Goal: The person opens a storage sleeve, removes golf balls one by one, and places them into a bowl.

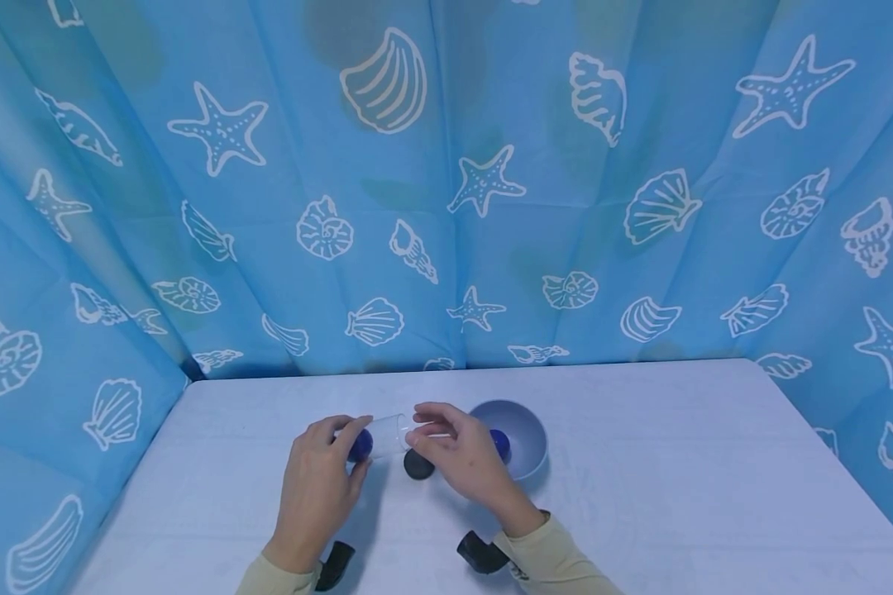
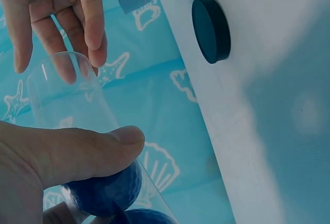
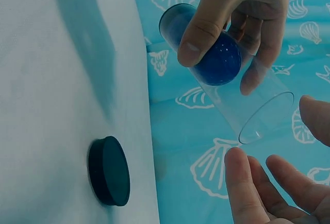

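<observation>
Clear tube (image 1: 387,436) is held sideways above the surface (image 1: 640,463), clamped by the curled fingers of the left hand (image 1: 317,475) round its side, apparently so that its open rim is presented rightward. At least one blue ball (image 3: 224,62) is contained in it, between those fingers. Just beside the rim, the fingers of the right hand (image 1: 465,454) are spread apart, nothing visibly gripped. Below them a black disc (image 1: 419,465) is laid flat; to their right, another ball (image 1: 501,445) is cradled by a greyish bowl (image 1: 527,434), presumably against rolling.

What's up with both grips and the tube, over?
Left grip holding tube. Right grip empty, near tube's end. Blue ball inside. Black disc on table, not in the way.
</observation>
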A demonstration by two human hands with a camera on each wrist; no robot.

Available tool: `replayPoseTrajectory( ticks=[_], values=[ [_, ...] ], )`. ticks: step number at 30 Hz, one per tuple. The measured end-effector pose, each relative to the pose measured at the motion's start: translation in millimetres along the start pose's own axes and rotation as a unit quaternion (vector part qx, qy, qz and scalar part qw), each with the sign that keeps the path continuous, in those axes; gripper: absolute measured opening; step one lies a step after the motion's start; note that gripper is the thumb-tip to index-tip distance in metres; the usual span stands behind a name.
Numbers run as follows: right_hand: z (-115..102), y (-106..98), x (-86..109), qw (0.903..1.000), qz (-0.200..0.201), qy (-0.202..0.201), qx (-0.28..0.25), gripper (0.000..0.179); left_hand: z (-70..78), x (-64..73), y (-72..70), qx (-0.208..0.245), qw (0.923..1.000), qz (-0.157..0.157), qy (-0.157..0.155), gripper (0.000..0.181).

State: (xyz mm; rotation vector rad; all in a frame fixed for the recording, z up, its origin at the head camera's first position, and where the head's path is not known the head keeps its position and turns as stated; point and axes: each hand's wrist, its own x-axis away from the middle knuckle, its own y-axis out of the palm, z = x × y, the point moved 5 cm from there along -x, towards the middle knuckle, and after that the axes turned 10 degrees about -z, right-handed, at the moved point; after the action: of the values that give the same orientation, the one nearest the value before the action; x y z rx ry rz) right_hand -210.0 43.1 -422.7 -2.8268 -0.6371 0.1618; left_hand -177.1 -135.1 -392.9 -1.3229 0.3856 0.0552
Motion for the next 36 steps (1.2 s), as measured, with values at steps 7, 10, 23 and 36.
replayPoseTrajectory(
  ticks=[7,10,23,36],
  values=[
    [1.8,5.4,-0.8,0.9998,-0.007,0.005,-0.017,0.047,1.0,0.4,-0.2,-0.007,1.0000,0.000,0.006,0.057],
    [2.8,7.3,-0.5,0.9997,-0.010,0.011,-0.017,0.048,1.5,0.5,0.0,-0.009,0.9999,-0.001,0.006,0.057],
    [5.7,9.6,-1.1,0.9995,-0.019,0.022,-0.007,0.051,3.3,0.9,0.8,-0.027,0.9996,-0.010,0.003,0.057],
    [9.0,8.9,-2.0,0.9988,-0.025,0.039,-0.016,0.050,4.4,-0.2,0.8,-0.035,0.9993,-0.013,0.008,0.060]
  ],
)
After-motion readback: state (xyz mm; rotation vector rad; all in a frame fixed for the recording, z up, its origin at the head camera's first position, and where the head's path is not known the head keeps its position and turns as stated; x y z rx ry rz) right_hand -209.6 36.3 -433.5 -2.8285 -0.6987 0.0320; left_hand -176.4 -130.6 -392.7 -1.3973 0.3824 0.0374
